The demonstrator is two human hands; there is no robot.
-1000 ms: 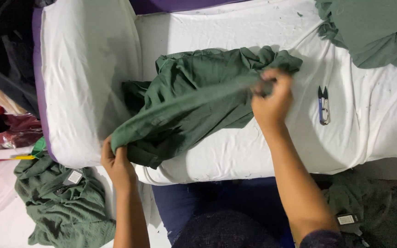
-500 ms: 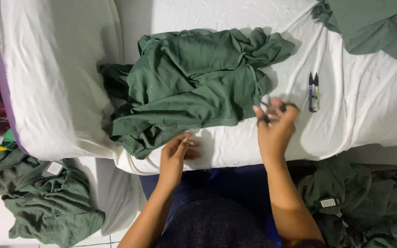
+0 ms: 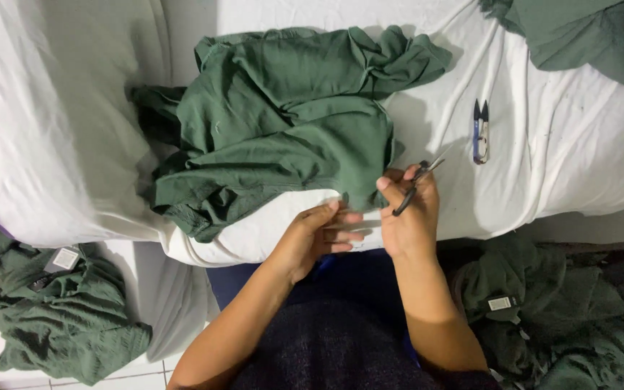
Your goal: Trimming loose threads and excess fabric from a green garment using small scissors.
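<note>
**Green garment on white-covered table, scissors in hand**

Item 1: green garment point(image 3: 290, 115), crumpled, lying across the white sheet point(image 3: 565, 166) that covers the work surface. Its lower hem hangs near the front edge, touching or just beside both hands.

Item 2: right hand point(image 3: 409, 217), fingers closed around small dark-handled scissors point(image 3: 414, 186), blades pointing up and to the right, clear of the cloth.

Item 3: left hand point(image 3: 315, 235), fingers extended and loosely together, resting on the sheet just below the hem; whether it pinches a thread or the cloth edge cannot be told.

Item 4: thread snips point(image 3: 480, 131), blue-handled, lying unused on the sheet, well right of the garment.

Item 5: further green garments: a heap point(image 3: 59, 310) on the floor at lower left with a tag showing, another pile point(image 3: 543, 318) at lower right with a tag, one more point(image 3: 586, 36) at the table's top right corner.

Progress, as judged: the hem work on this piece looks under way, not finished; the garment remains unfolded, and the other piles cannot be sorted into done or pending.
</note>
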